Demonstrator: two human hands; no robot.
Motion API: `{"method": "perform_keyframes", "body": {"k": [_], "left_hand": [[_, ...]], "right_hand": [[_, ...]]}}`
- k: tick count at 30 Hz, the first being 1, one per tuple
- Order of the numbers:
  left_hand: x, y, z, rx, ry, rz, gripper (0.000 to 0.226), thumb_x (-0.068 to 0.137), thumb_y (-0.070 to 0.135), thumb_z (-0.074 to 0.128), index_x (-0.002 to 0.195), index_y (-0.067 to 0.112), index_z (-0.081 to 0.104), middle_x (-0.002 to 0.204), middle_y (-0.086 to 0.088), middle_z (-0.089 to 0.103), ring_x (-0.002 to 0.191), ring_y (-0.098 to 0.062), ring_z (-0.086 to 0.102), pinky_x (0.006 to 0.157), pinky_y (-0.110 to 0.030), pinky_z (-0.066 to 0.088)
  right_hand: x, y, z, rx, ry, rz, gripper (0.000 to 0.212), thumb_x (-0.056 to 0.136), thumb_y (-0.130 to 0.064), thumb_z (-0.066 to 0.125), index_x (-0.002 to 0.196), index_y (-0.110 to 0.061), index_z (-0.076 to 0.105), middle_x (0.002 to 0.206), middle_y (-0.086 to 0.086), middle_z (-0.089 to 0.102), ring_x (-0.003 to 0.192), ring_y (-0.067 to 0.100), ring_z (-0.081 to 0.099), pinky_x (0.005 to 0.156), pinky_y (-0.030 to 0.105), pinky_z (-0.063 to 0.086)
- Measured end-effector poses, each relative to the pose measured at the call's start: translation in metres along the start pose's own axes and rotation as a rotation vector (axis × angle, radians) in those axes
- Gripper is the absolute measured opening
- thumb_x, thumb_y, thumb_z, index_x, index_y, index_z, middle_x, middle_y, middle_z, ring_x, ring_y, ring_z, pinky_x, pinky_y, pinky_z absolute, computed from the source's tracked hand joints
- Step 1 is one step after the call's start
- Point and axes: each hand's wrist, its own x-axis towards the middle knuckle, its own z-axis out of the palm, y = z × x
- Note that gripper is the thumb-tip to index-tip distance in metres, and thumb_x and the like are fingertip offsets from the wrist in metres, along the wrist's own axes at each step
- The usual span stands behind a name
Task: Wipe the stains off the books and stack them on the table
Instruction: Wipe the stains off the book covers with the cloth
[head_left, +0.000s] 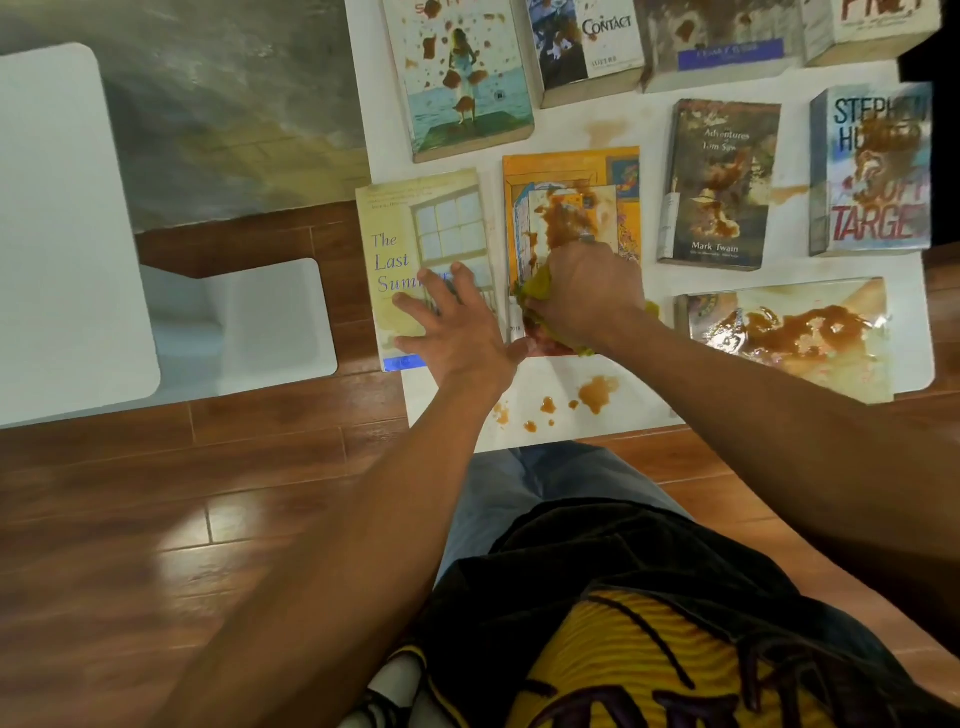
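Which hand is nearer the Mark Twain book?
Right. The right hand grips a yellow cloth on the orange book beside the Mark Twain book; the left hand is farther left.

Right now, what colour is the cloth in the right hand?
Yellow-green cloth, smeared brown, bunched under the right hand; head view.

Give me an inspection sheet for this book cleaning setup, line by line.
Surface: white table with brown spills near its front edge.
Job's things: yellow book looks clean; orange book stained; the other books lie flat, unstacked, stained.
Clutter: nothing seen.
Hands: left hand flat, fingers spread, on the yellow book; right hand grips a yellow-green cloth on the orange book.
Cables: nothing seen.
Surroundings: wood floor; white furniture at left.
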Motion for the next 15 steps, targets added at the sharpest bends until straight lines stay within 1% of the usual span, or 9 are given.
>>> {"method": "perform_keyframes", "body": {"k": [2,4,5,6,8,9,11,13,15], "left_hand": [[0.0,0.001,0.0,0.01,-0.002,0.004,0.123,0.077,0.075,0.066,0.158,0.016,-0.006,0.165,-0.019,-0.009,0.148,-0.054,-0.004,0.11,-0.07,0.029],[0.0,0.0,-0.001,0.02,0.001,0.007,0.122,0.078,0.075,0.065,0.158,0.016,-0.006,0.164,-0.019,-0.009,0.148,-0.054,-0.004,0.11,-0.07,0.03],[0.0,0.0,-0.001,0.027,0.001,0.006,0.122,0.078,0.076,0.064,0.157,0.015,-0.006,0.164,-0.019,-0.009,0.147,-0.054,-0.003,0.11,-0.07,0.03],[-0.001,0.0,-0.001,0.034,0.001,0.003,0.122,0.078,0.076,0.063,0.157,0.015,-0.006,0.164,-0.019,-0.009,0.147,-0.054,-0.002,0.109,-0.07,0.031],[-0.002,0.001,0.0,0.048,0.005,0.001,0.122,0.078,0.076,0.063,0.157,0.014,-0.007,0.164,-0.02,-0.008,0.147,-0.054,-0.001,0.109,-0.069,0.032],[-0.002,0.002,0.0,0.052,0.007,0.001,0.122,0.078,0.076,0.062,0.157,0.014,-0.008,0.164,-0.02,-0.008,0.147,-0.054,-0.001,0.109,-0.069,0.033],[-0.001,0.003,0.0,0.058,0.009,0.001,0.123,0.078,0.078,0.061,0.157,0.014,-0.009,0.164,-0.02,-0.008,0.147,-0.055,-0.002,0.109,-0.069,0.033],[0.001,0.002,-0.002,0.062,0.007,-0.001,0.123,0.079,0.078,0.061,0.157,0.014,-0.009,0.164,-0.021,-0.009,0.147,-0.055,-0.002,0.109,-0.069,0.032],[0.001,0.001,-0.002,0.069,0.001,-0.001,0.123,0.079,0.079,0.06,0.157,0.014,-0.01,0.164,-0.02,-0.009,0.147,-0.055,-0.002,0.109,-0.07,0.032]], "right_hand": [[0.005,0.0,-0.004,0.003,0.006,-0.02,0.035,0.087,-0.048,0.071,0.099,-0.018,0.059,0.088,0.002,0.061,0.072,0.023,0.054,0.061,0.033,0.041],[0.012,0.002,-0.01,0.028,0.053,-0.019,0.047,0.085,-0.052,0.071,0.115,-0.019,0.055,0.091,0.002,0.061,0.078,0.024,0.058,0.061,0.034,0.042],[0.013,0.002,-0.011,0.045,0.077,-0.007,0.05,0.086,-0.051,0.072,0.12,-0.02,0.053,0.093,0.002,0.062,0.082,0.025,0.06,0.062,0.035,0.042],[0.011,0.001,-0.01,0.053,0.083,0.005,0.047,0.086,-0.049,0.072,0.118,-0.02,0.054,0.093,0.002,0.062,0.082,0.025,0.06,0.062,0.035,0.042],[0.004,0.0,-0.002,0.039,0.044,0.019,0.033,0.088,-0.048,0.07,0.098,-0.019,0.056,0.088,0.001,0.059,0.074,0.023,0.055,0.061,0.034,0.041],[0.0,0.001,0.003,0.03,0.019,0.024,0.034,0.088,-0.049,0.069,0.09,-0.019,0.054,0.085,0.001,0.057,0.072,0.023,0.053,0.062,0.033,0.041],[0.001,0.004,0.004,0.019,0.009,0.015,0.037,0.086,-0.053,0.069,0.087,-0.019,0.053,0.082,0.002,0.056,0.072,0.023,0.054,0.062,0.033,0.042],[0.013,0.003,0.001,0.015,0.042,0.001,0.042,0.084,-0.055,0.071,0.1,-0.019,0.057,0.087,0.002,0.063,0.075,0.026,0.06,0.061,0.033,0.041],[0.024,0.0,-0.005,0.042,0.083,0.01,0.051,0.082,-0.057,0.072,0.114,-0.02,0.059,0.094,0.004,0.067,0.084,0.028,0.065,0.062,0.034,0.041]]}}
